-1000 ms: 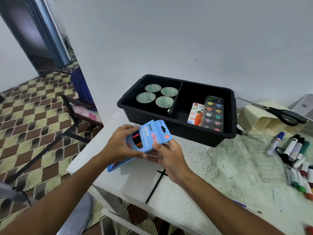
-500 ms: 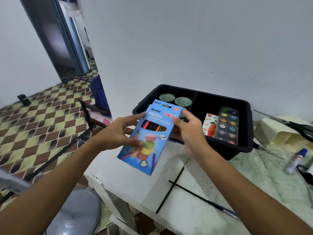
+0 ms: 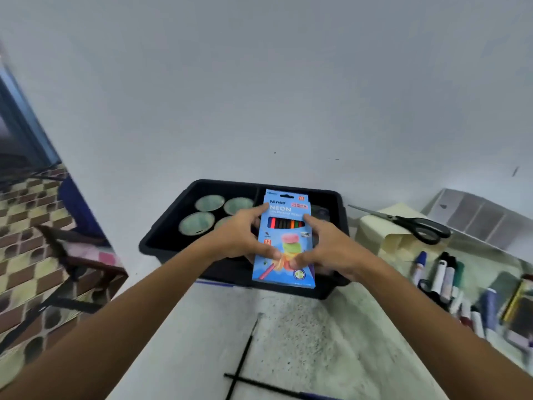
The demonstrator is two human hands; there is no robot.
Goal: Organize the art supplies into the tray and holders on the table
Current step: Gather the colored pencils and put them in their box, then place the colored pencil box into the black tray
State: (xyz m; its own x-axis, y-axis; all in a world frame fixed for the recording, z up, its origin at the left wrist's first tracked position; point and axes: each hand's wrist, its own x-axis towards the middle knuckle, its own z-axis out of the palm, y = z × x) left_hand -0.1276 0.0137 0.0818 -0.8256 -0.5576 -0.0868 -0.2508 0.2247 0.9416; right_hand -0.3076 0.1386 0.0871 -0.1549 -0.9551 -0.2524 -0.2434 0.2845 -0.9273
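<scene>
Over the tray: the pencil box point(image 3: 284, 241) hangs above the black tray point(image 3: 161, 243), mostly over its right compartment, low end past the near rim.
Long axis: runs away from the person, hang-tab end toward the wall, printed face up.
Left hand point(image 3: 239, 238): fingers curled on the box's left edge, thumb on its face.
Right hand point(image 3: 328, 246): mirrors it on the right edge; neither is nearer.
Left compartment: four paper cups point(image 3: 209, 202).
Right of tray: scissors point(image 3: 415, 223), markers point(image 3: 444, 275).

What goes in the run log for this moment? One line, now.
both hands: left hand, right hand | grip: pencil box | location: over black tray | cups: four in left compartment
</scene>
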